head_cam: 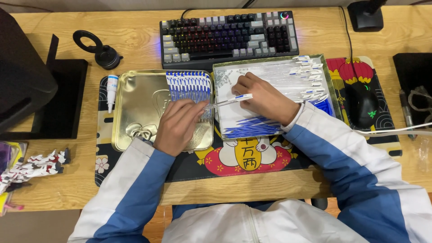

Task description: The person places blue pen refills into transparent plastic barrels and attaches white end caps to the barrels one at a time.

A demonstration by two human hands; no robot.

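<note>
My left hand (177, 126) rests over the right part of a gold metal tray (135, 108), fingers curled around one end of a clear pen with white and blue cap (229, 100). A row of finished white and blue pens (189, 84) lies in that tray just above the hand. My right hand (263, 98) sits over a second tray (333, 90) and pinches the pen's capped end. That tray holds clear pen barrels with white caps (306, 74), a fan of blue refills (249, 128) and small springs (221, 77).
A keyboard (229, 36) lies behind the trays. A black mouse (362, 104) sits at right on a patterned desk mat (243, 159). A small white bottle (111, 91) lies left of the gold tray, a black ring stand (101, 49) behind it, a dark box (27, 81) far left.
</note>
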